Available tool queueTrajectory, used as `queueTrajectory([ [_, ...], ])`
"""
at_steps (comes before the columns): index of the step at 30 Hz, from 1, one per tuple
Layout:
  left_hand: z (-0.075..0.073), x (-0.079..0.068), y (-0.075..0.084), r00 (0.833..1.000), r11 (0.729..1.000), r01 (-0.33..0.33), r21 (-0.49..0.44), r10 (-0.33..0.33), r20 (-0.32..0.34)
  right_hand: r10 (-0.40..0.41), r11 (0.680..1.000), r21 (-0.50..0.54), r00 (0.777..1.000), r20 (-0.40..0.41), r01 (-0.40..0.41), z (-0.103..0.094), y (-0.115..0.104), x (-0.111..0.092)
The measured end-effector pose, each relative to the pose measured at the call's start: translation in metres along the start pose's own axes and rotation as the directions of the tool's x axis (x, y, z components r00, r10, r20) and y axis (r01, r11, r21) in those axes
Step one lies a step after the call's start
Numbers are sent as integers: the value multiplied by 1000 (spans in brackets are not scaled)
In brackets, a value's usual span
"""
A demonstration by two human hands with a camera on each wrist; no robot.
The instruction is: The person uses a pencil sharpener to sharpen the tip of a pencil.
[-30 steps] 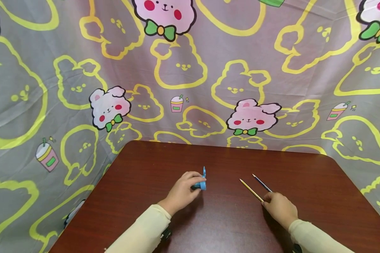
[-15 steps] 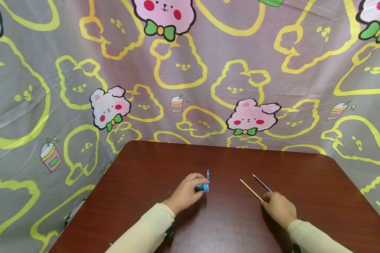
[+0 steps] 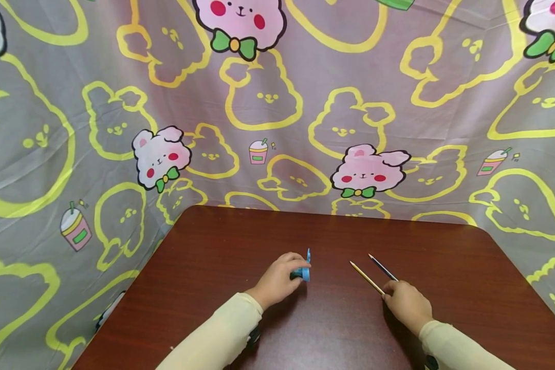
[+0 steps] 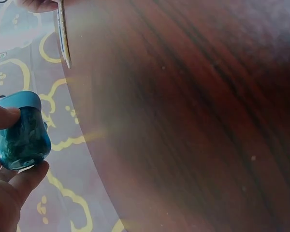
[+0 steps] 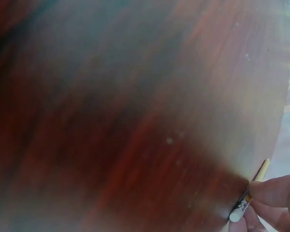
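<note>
My left hand (image 3: pixel 277 280) grips a small blue pencil sharpener (image 3: pixel 306 274) above the middle of the table. Its flip lid stands up, and its mouth faces right toward the pencils. In the left wrist view the sharpener's see-through teal body (image 4: pixel 23 137) sits between thumb and fingers under a light blue top. Right of it, my right hand (image 3: pixel 409 306) holds a yellow pencil (image 3: pixel 366 277) and a dark blue pencil (image 3: pixel 382 266) spread slightly apart, tips pointing away and to the left. A white eraser end (image 5: pixel 236 215) shows by the fingers in the right wrist view.
Both hands are over a dark red-brown wooden table (image 3: pixel 240 231) with rounded far corners. A grey-pink curtain (image 3: pixel 296 113) with yellow cartoon outlines hangs behind it and along both sides.
My left hand has moved a little to the right with the pencil sharpener, closer to the pencil tips. The right hand and both pencils have stayed almost still.
</note>
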State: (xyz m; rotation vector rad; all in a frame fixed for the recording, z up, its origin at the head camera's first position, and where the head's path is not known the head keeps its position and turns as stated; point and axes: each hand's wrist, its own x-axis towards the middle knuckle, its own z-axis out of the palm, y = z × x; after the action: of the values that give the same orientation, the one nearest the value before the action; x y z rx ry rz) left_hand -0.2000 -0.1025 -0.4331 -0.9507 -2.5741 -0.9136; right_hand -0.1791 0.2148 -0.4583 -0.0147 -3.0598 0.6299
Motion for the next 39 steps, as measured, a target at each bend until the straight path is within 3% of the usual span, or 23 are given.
queueTrajectory([
  [8, 4, 4, -4, 1000, 1000, -5, 27, 6, -19, 16, 1000, 22, 1000, 8, -17, -1, 0, 1],
  [24, 11, 5, -10, 998, 995, 36, 93, -41, 49, 21, 999, 28, 999, 27, -22, -1, -2, 1],
  [39, 15, 5, -15, 996, 992, 46, 119, -54, 67, 21, 999, 32, 999, 27, -22, 1, -1, 0],
])
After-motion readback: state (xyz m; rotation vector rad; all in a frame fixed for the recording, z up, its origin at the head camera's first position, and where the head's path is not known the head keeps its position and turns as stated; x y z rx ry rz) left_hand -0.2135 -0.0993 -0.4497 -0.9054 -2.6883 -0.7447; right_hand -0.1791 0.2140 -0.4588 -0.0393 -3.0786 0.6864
